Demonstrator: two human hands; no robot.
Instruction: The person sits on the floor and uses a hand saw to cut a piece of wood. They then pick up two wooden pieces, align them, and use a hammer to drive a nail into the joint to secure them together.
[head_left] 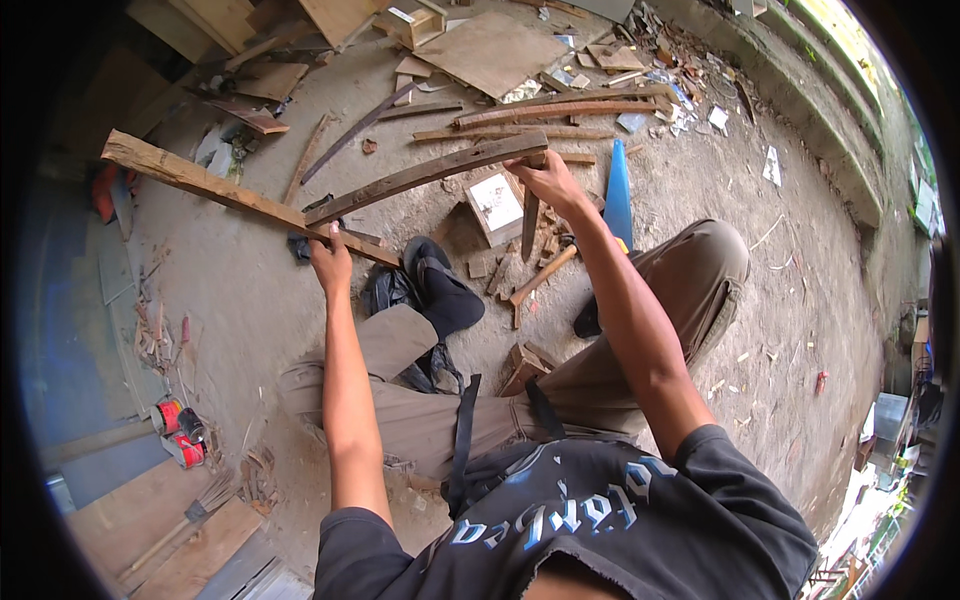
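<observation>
A seated person's left hand (330, 262) grips a rough plank (230, 192); right hand (545, 180) closes its fingers on a dark curved stick (420, 175) crossing above it, over black shoes (440, 290); apparently sorting scrap wood; next likely needs separating them.

The person wears a black short-sleeved shirt (600, 520) with pale blue and white lettering, khaki trousers (560, 390), black shoes (440, 290), and bare forearms

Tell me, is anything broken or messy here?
Yes. The long plank in the left hand has a rough, splintered end. The right hand grips a dark, curved strip. Wood scraps lie scattered over the dirt floor.
</observation>
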